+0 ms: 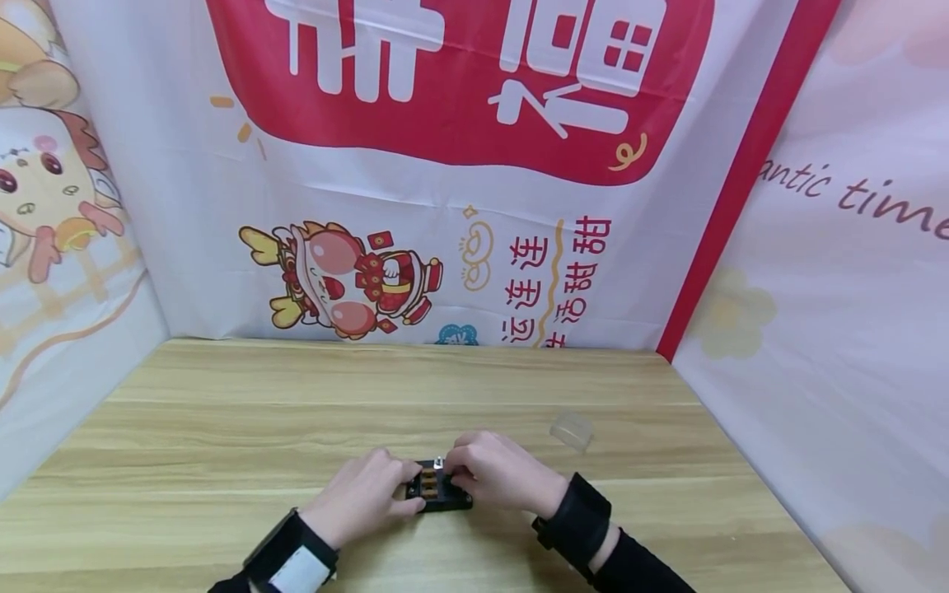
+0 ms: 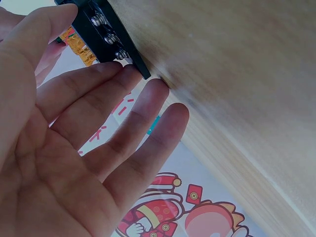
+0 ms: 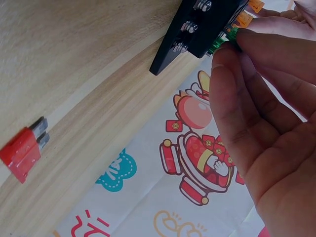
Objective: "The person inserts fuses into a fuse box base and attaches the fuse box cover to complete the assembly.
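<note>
A black fuse block (image 1: 448,494) lies on the table between the two hands, with screw terminals along its side. My left hand (image 1: 366,494) grips the block's left end between thumb and fingers, its other fingers stretched out in the left wrist view. Orange blade fuses (image 2: 79,47) sit in the block. At the block's right end, my right hand (image 1: 504,471) pinches a green blade fuse (image 3: 217,44), mostly covered by the fingertips. A red blade fuse (image 3: 22,154) lies on the table near the right hand, its two metal prongs showing.
A clear plastic cover (image 1: 572,431) lies on the wooden table (image 1: 222,428), beyond the right hand. Printed cloth (image 1: 185,206) hangs at the table's back and along both sides. Black bands with cameras are strapped round both wrists.
</note>
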The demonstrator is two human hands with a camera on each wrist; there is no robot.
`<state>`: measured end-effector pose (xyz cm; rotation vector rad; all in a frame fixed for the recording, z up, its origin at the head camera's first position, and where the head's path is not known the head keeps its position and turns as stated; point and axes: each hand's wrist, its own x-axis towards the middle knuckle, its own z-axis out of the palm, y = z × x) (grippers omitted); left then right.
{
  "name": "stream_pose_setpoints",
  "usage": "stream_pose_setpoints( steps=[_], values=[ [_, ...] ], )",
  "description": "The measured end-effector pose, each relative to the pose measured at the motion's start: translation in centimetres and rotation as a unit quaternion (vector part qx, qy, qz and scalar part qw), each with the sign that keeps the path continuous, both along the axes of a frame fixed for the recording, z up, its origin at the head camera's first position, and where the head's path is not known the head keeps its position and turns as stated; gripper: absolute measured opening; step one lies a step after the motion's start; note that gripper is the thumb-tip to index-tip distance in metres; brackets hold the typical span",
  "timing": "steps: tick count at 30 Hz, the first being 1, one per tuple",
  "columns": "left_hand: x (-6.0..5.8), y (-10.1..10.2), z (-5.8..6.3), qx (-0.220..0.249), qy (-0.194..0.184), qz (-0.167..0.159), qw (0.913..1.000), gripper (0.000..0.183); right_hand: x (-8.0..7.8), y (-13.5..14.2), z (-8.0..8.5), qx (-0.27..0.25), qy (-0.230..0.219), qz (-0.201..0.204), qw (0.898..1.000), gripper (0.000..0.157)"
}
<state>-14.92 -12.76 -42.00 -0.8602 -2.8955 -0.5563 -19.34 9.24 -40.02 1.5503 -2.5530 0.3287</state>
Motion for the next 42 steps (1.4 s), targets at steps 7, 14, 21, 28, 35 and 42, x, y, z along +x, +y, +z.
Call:
stream_pose_setpoints(
  steps=[7, 14, 21, 28, 35, 42],
  values=[
    [0.16, -0.03, 0.08, 0.007, -0.007, -0.005, 0.9999, 0.016, 0.0, -0.1, -0.2, 0.005, -0.005, -0.004, 1.0, 0.013],
    [0.16, -0.1, -0.02, 0.008, -0.008, -0.004, 0.9999, 0.016, -0.09, -0.11, -0.52, 0.002, 0.003, 0.004, 1.0, 0.013],
    [0.09, -0.19, -0.09, 0.011, -0.012, -0.005, 0.9999, 0.017, -0.1, -0.07, -0.53, 0.001, 0.013, 0.01, 1.0, 0.014],
    [0.05, -0.17, -0.11, 0.008, -0.009, -0.001, 0.9999, 0.018, -0.1, -0.1, -0.49, 0.003, 0.005, 0.009, 1.0, 0.014],
    [0.06, -0.18, -0.1, 0.003, 0.005, -0.001, 1.0, 0.017, -0.09, -0.23, -0.46, -0.003, -0.004, 0.006, 1.0, 0.014],
    [0.06, -0.09, 0.0, 0.003, -0.001, 0.0, 1.0, 0.017, 0.03, -0.22, -0.52, -0.017, -0.004, 0.01, 1.0, 0.016]
  ],
)
